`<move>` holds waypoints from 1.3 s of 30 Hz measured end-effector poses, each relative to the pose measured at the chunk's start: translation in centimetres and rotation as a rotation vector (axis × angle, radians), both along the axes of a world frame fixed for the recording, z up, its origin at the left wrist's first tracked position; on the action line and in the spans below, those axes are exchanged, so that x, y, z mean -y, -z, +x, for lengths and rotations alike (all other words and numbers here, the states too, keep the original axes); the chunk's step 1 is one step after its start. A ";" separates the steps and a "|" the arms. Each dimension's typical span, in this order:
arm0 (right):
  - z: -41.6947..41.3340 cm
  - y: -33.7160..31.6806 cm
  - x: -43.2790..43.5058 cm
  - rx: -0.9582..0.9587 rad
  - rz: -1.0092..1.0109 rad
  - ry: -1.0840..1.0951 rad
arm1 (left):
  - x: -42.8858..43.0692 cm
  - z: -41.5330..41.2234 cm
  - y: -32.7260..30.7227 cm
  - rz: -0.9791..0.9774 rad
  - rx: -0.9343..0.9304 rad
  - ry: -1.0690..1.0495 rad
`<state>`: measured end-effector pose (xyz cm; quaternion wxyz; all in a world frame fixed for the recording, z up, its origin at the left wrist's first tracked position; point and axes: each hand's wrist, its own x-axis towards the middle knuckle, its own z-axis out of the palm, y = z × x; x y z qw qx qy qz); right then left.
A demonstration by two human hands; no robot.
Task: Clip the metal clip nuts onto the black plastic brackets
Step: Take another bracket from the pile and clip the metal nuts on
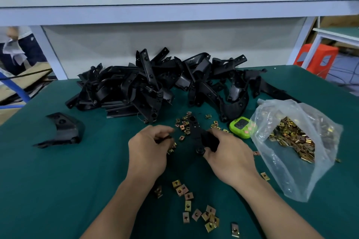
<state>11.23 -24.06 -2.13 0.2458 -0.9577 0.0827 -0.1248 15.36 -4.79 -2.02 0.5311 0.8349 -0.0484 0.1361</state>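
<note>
- My right hand [229, 153] is closed on one black bracket [196, 132], thumb and fingers wrapped round its lower end near the round boss. The rest of the bracket projects away from me over the green surface [58, 190].
- My left hand [149, 147] is curled shut just left of the bracket. It appears to pinch a clip nut [172, 148] at the fingertips, with a thin dark piece beside it; I cannot tell exactly what it grips.
- Handling, bracket: I judge it light, stiff moulded plastic. Hold it near the thick end so the tab edge that takes the nut stays exposed.
- Handling, clip nut: small, thin folded sheet metal, springy, likely with sharp edges and easy to drop. Pinch it by the flat sides, open mouth toward the bracket edge, and push straight on.
- Supply: loose clip nuts [186, 196] lie on the surface near my forearms, and more lie scattered just beyond the held bracket.
- A clear plastic bag [291, 161] of clip nuts lies open to my right, with a green timer [240, 125] touching its left side.
- The pile of brackets [155, 83] sits at the back; one separate bracket [62, 130] lies well to the left.
</note>
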 end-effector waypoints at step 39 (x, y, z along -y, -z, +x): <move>-0.3 -0.3 0.2 -0.013 0.016 -0.004 | -1.4 -0.7 -0.1 0.547 0.016 0.032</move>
